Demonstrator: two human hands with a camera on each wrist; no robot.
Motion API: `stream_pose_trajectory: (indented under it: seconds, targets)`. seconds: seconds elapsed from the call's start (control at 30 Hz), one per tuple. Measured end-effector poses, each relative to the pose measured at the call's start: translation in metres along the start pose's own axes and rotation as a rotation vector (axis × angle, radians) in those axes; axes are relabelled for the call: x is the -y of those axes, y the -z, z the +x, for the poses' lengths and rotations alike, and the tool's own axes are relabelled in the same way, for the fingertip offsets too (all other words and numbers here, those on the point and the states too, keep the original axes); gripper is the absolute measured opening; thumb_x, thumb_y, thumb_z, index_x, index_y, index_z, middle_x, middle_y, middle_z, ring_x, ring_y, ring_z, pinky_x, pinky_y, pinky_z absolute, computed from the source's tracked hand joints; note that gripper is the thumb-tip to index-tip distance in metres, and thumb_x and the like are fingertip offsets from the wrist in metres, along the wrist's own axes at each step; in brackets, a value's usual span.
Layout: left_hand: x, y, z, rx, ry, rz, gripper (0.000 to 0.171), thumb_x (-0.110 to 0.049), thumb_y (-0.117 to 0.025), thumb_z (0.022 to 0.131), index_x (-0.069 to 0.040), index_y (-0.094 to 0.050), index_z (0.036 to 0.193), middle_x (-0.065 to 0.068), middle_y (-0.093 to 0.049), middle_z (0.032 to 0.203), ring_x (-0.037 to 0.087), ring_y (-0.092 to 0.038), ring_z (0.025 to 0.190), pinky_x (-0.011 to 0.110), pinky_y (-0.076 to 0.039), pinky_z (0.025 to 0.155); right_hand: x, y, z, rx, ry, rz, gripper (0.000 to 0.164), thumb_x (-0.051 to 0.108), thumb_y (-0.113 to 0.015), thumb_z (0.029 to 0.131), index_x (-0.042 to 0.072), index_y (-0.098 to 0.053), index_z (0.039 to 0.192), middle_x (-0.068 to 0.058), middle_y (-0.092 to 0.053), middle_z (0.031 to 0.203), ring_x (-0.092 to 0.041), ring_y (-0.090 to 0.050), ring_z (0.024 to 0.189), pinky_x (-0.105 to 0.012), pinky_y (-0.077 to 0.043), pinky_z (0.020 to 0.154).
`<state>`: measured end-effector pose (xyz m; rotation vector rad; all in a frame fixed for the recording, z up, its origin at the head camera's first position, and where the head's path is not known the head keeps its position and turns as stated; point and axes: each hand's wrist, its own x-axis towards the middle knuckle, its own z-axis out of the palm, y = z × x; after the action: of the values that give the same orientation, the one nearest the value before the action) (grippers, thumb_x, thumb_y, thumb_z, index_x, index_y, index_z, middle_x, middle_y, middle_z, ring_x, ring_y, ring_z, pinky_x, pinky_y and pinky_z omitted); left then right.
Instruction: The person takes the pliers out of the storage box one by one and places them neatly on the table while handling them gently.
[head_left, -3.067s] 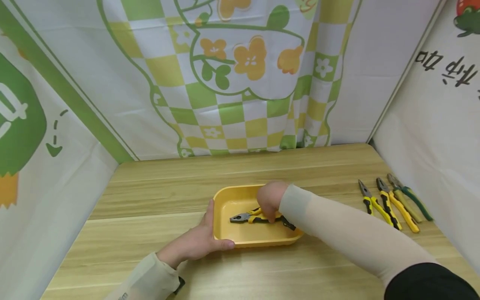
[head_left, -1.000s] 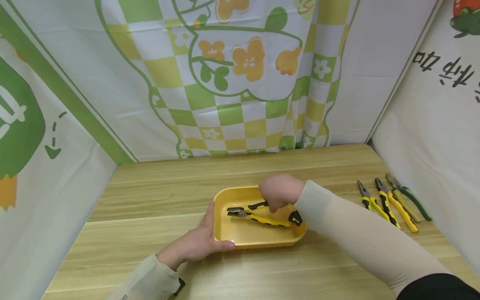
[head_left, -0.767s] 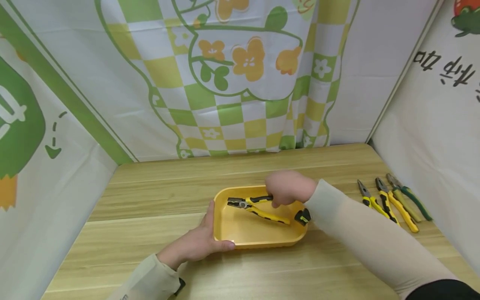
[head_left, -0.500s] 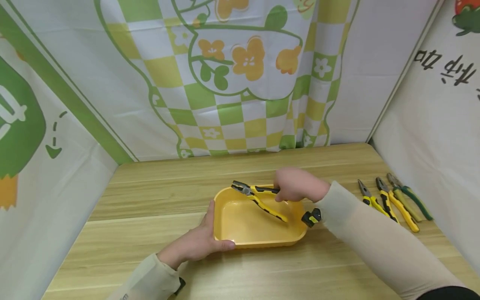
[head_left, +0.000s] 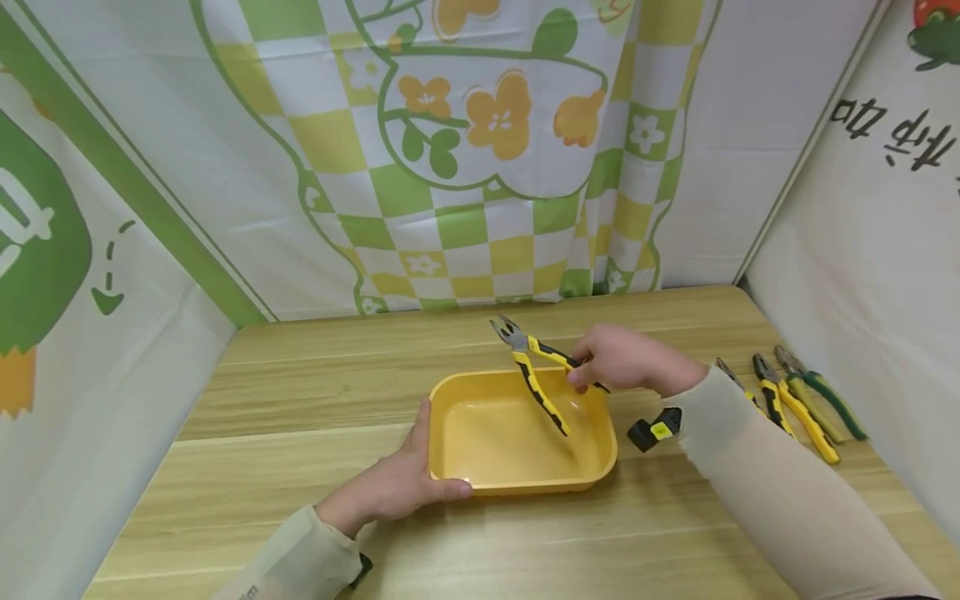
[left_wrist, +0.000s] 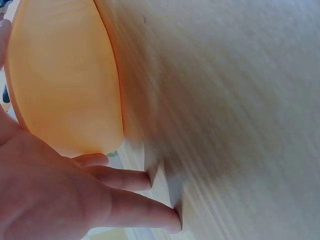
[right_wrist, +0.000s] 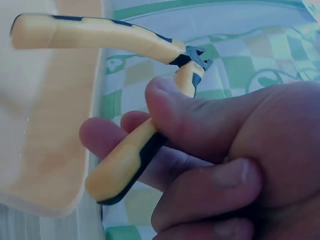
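Combination pliers with yellow-and-black handles (head_left: 533, 383) are held up over the back right of a yellow plastic tray (head_left: 495, 446), their handles spread apart. My right hand (head_left: 618, 358) pinches one handle (right_wrist: 116, 172) between thumb and fingers; the other handle hangs free over the tray. At the tray's left end my left hand (head_left: 393, 492) rests against the outside, thumb along the front rim. In the left wrist view its fingers (left_wrist: 135, 205) reach out straight beside the orange-looking tray wall (left_wrist: 70, 75), their tips at the tabletop.
To the right lie needle-nose pliers (head_left: 731, 372), partly covered by the right sleeve, then yellow-and-black pliers (head_left: 806, 417) and green-handled pliers (head_left: 831, 398). A patterned curtain (head_left: 472, 225) hangs behind the wooden table (head_left: 315, 392), with printed cloth at both sides.
My right hand has lifted the pliers out of the tray, up and toward the back right. Their head has swung upward. The left hand and the tray have stayed nearly still.
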<state>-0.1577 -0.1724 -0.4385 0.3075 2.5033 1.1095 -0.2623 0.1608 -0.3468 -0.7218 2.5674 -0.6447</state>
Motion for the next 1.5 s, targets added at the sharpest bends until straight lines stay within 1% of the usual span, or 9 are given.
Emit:
stream_pose_trajectory:
  seconds: [0.17,0.4,0.53,0.7,0.87,1.03,1.1,1.23,1.5]
  targets:
    - [0.001,0.000,0.000,0.000,0.000,0.010,0.138,-0.056,-0.082,0.075,-0.005,0.018,0.156,0.027,-0.003,0.161,0.038,-0.035,0.134,0.052,-0.029,0.109,-0.013,0.005,-0.006,-0.016,-0.043,0.127,0.019,0.022,-0.065,0.098,0.013,-0.078,0.088,0.001,-0.066,0.081,-0.017,-0.037,0.063,-0.033,-0.032,0.061]
    - [0.003,0.000,0.001,0.002,0.004,0.020,0.139,-0.058,-0.082,0.075,-0.005,0.018,0.156,0.028,-0.003,0.161,0.039,-0.036,0.134,0.053,-0.029,0.109,-0.034,0.013,-0.019,-0.046,-0.104,0.363,0.021,0.023,-0.063,0.100,0.005,-0.073,0.098,-0.005,-0.073,0.090,-0.011,-0.032,0.051,-0.025,-0.031,0.051]
    - [0.004,-0.001,0.000,0.002,0.006,0.015,0.138,-0.057,-0.082,0.075,-0.006,0.018,0.156,0.028,-0.003,0.161,0.039,-0.034,0.135,0.053,-0.029,0.109,-0.042,0.019,-0.027,-0.061,-0.137,0.430,0.023,0.023,-0.063,0.100,0.002,-0.072,0.104,-0.009,-0.073,0.093,-0.008,-0.029,0.047,-0.023,-0.027,0.047]
    - [0.004,-0.001,0.001,0.004,0.005,0.009,0.138,-0.057,-0.082,0.075,-0.006,0.018,0.156,0.028,-0.002,0.161,0.039,-0.032,0.136,0.053,-0.028,0.110,-0.050,0.024,-0.038,-0.086,-0.182,0.386,0.026,0.025,-0.062,0.100,0.002,-0.073,0.105,-0.007,-0.069,0.086,-0.008,-0.030,0.047,-0.024,-0.027,0.048]
    - [0.003,-0.001,0.000,0.006,0.011,0.013,0.138,-0.057,-0.082,0.075,-0.006,0.019,0.156,0.028,-0.003,0.161,0.038,-0.033,0.136,0.052,-0.028,0.110,-0.059,0.025,-0.048,-0.105,-0.237,0.314,0.025,0.022,-0.061,0.101,0.001,-0.072,0.106,-0.004,-0.068,0.085,-0.014,-0.035,0.055,-0.030,-0.031,0.056]
    - [0.003,-0.001,0.000,0.005,0.012,0.016,0.138,-0.058,-0.082,0.075,-0.007,0.019,0.156,0.027,-0.003,0.161,0.038,-0.033,0.136,0.052,-0.028,0.110,-0.069,0.022,-0.053,-0.104,-0.254,0.205,0.024,0.021,-0.061,0.100,0.005,-0.075,0.089,0.002,-0.051,0.068,-0.016,-0.035,0.060,-0.032,-0.030,0.058]
    - [0.003,-0.001,0.000,0.003,0.012,0.018,0.138,-0.058,-0.082,0.075,-0.007,0.018,0.156,0.027,-0.003,0.161,0.038,-0.034,0.135,0.052,-0.029,0.109,-0.073,0.019,-0.053,-0.098,-0.253,0.151,0.027,0.022,-0.062,0.099,0.008,-0.075,0.080,0.001,-0.040,0.066,-0.018,-0.033,0.062,-0.033,-0.028,0.059]
    - [0.003,-0.001,0.000,0.000,0.014,0.022,0.139,-0.059,-0.081,0.075,-0.007,0.018,0.156,0.028,-0.004,0.161,0.038,-0.037,0.133,0.052,-0.030,0.108,-0.081,0.010,-0.054,-0.075,-0.268,0.104,0.029,0.023,-0.063,0.098,0.009,-0.073,0.074,0.000,-0.046,0.067,-0.018,-0.033,0.063,-0.034,-0.028,0.060]
    - [0.003,0.000,0.000,0.003,0.010,0.025,0.139,-0.060,-0.081,0.075,-0.007,0.018,0.156,0.027,-0.003,0.161,0.039,-0.037,0.133,0.052,-0.030,0.109,-0.091,-0.015,-0.052,-0.021,-0.285,0.048,0.033,0.021,-0.063,0.097,0.009,-0.072,0.068,0.005,-0.041,0.055,-0.011,-0.032,0.049,-0.028,-0.031,0.050]
